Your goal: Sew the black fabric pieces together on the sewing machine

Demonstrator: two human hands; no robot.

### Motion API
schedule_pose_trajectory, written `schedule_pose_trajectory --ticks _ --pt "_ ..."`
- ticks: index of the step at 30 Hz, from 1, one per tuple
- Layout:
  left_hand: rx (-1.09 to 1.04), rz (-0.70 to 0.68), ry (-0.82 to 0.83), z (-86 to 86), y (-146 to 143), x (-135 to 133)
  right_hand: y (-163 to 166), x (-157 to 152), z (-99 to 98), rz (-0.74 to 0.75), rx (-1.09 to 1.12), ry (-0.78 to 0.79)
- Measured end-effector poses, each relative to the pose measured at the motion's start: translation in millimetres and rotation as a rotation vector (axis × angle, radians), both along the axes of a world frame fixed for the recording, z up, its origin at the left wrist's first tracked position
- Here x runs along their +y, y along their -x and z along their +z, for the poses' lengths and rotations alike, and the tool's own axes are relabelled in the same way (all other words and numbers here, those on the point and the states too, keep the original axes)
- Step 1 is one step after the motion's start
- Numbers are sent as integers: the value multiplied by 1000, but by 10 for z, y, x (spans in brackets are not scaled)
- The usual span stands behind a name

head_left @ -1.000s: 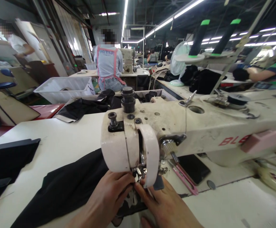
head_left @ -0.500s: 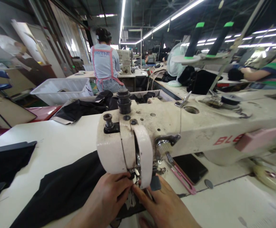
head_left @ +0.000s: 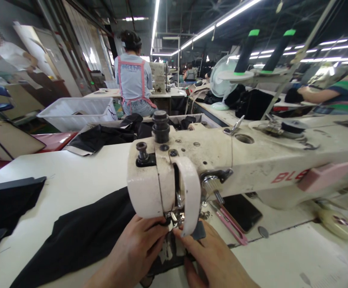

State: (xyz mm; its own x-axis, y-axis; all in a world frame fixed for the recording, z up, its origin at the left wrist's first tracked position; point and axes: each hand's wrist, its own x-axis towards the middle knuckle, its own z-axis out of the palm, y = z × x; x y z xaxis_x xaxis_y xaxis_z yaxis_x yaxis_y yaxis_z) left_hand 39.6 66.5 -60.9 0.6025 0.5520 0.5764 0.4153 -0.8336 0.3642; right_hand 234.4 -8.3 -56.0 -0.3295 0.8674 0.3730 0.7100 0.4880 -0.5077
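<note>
A cream sewing machine (head_left: pixel 252 160) stands across the white table (head_left: pixel 72 180), its head toward me. Black fabric (head_left: pixel 81 236) lies under the needle area and spreads to the left. My left hand (head_left: pixel 135 252) rests on the fabric with its fingertips pinched right below the presser foot (head_left: pixel 175 218). My right hand (head_left: pixel 213 260) presses the fabric just right of the foot, index finger reaching toward the needle. The machine head hides the needle itself.
Pink thread snips (head_left: pixel 229 224) and a dark phone (head_left: pixel 243 212) lie under the machine arm. More black cloth (head_left: pixel 3 204) sits at the left edge. A white bin (head_left: pixel 78 112) and a person in a pink-strapped apron (head_left: pixel 133 80) are behind. Another person's arm (head_left: pixel 327 94) rests at right.
Both hands stay at the presser foot with small finger shifts; my right index finger has drawn closer under the machine head. The view swayed slightly left, then back.
</note>
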Motion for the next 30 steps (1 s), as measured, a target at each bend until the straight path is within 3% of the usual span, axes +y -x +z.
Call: schedule_pose_trajectory --ticks 12,17,25,30 --pt "23 6 98 18 -10 10 34 61 114 7 -218 71" --pt "-47 3 101 51 -41 -1 0 91 151 19 -222 26" --pt "-88 34 175 -37 -38 24 -19 133 22 -6 -207 -169" --pt "-75 104 137 -115 -41 116 6 147 89 -45 -207 -155"
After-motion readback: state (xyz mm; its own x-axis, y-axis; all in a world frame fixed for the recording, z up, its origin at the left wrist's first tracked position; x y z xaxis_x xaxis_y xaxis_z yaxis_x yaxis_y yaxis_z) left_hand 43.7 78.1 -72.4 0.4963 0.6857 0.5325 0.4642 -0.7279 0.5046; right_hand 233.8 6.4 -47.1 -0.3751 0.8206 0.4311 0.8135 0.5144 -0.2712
